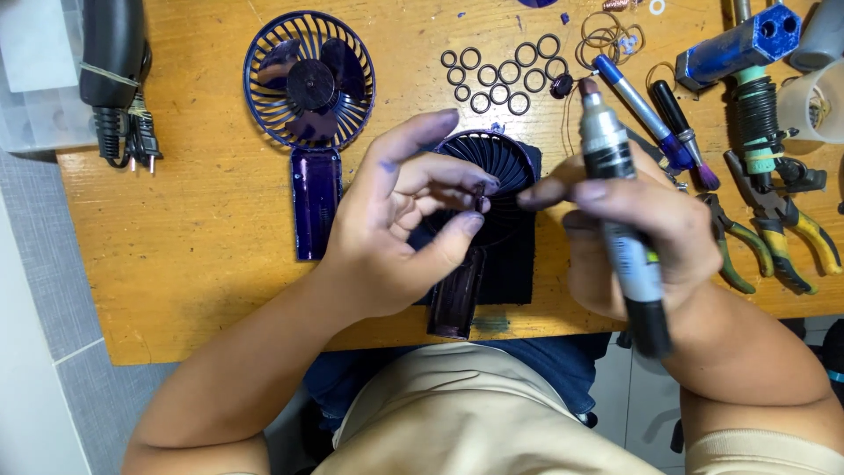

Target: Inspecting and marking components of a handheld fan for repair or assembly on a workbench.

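Pinching a small dark cylindrical part [479, 195] between thumb and fingertips of the left hand [400, 220], held just above the dark blue fan shell [492, 158] lying on a black cloth pad [519, 255] at centre. Gripping a grey-and-black marker pen [615, 202] in the closed right hand [629, 242], tip pointing toward 12 o'clock, forefinger stretched out toward the small part, near but not touching. Looks like a stage of marking or inspecting the tiny piece during fan assembly; bringing pen tip and part together calls for a steady pinch and a turn of the pen, since the tip points away. At 10 o'clock, a second handheld fan [309, 84], blades showing, flat on the wooden table [193, 246]. At 12 o'clock, a cluster of black rubber rings [501, 75]. At 2 o'clock, a blue pen [637, 105], a small brush [686, 132] and pliers [778, 233].
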